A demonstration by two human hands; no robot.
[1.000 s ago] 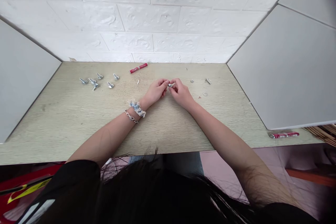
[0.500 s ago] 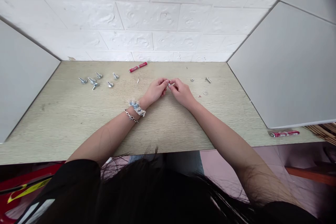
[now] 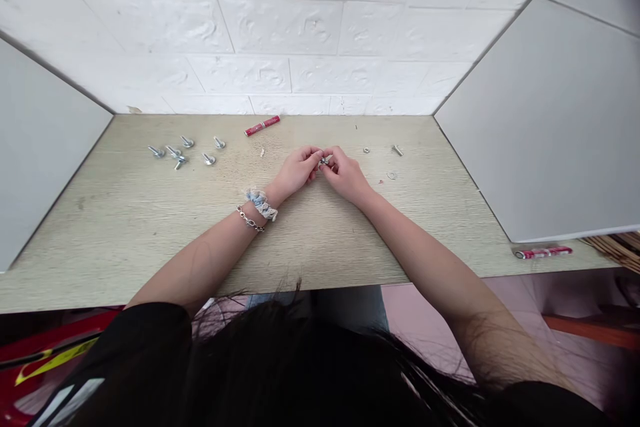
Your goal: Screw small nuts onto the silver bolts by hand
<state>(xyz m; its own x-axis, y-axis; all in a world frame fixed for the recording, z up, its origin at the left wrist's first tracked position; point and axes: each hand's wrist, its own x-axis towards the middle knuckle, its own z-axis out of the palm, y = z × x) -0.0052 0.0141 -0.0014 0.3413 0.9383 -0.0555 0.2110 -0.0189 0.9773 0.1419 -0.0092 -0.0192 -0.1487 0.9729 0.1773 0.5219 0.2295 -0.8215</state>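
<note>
Over the middle of the desk (image 3: 320, 240), I have the left hand (image 3: 296, 170) and right hand (image 3: 345, 175) both pinching one small metal fastener (image 3: 324, 161) between their fingertips; beyond, six bolts (image 3: 209, 159) lie toward the far left corner, a red tube (image 3: 263, 126) by the far edge.

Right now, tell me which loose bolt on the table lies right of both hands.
The lone bolt, just right of the small nut; the other loose bolts all lie left of the left hand.
</note>
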